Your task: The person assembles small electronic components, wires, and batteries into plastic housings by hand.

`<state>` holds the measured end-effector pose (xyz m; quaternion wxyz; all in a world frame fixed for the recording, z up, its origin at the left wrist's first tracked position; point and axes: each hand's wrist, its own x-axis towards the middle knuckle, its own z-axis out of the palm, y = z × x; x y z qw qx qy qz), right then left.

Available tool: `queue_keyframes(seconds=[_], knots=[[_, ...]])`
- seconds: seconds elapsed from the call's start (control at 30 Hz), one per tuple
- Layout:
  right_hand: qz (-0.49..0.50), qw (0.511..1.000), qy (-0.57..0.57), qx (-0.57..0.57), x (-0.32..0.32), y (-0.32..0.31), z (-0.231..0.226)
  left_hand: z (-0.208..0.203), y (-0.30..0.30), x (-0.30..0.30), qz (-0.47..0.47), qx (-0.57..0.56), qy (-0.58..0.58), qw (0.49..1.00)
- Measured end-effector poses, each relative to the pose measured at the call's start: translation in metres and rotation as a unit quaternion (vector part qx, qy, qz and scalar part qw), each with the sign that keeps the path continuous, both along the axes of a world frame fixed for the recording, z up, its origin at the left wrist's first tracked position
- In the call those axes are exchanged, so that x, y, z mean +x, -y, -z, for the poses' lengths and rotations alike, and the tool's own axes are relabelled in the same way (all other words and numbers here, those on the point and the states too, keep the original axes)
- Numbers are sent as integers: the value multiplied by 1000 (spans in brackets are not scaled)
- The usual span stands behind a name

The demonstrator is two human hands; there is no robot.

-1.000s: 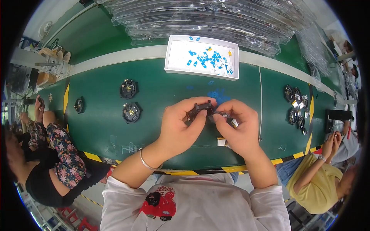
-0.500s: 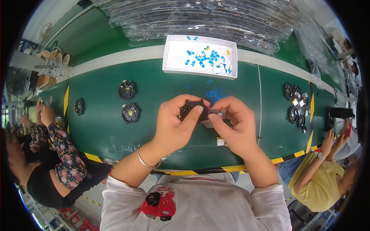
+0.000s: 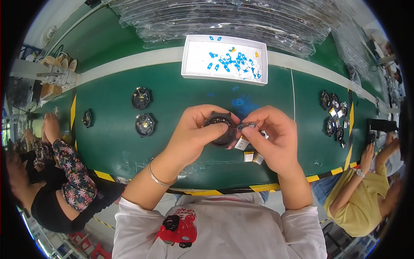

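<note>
Between the fingers and thumb of my left hand is a round black watch case, its open inner side facing up and the thumb pressed on it. My right hand pinches a small dark circuit board just right of the case. Thin red wire shows between board and case. Below the board is a silver battery; whether it hangs from the board or lies on the table I cannot tell. Another small silver battery with a yellow edge lies on the table, partly beside my right hand.
A white box of small blue pieces stands at the back, before stacked clear plastic trays. Watch cases lie left and in a right-hand cluster. Co-workers sit at left and right. Striped tape marks the table edge.
The watch case has turned so its inside shows more. My right hand has shifted slightly right, with the board now level beside the case. More of the batteries below is visible.
</note>
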<state>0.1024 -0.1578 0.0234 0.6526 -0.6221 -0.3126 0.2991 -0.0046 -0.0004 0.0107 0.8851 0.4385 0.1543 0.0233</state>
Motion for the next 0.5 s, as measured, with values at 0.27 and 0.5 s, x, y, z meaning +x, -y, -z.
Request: queue_keyframes(seconds=[0.27, 0.5], knots=[[-2, 999, 43, -6, -1, 3, -8, 2, 0, -2, 6, 19, 3, 1000], [9, 1000, -3, -12, 1, 0, -9, 3, 1, 0, -5, 19, -1, 1000]])
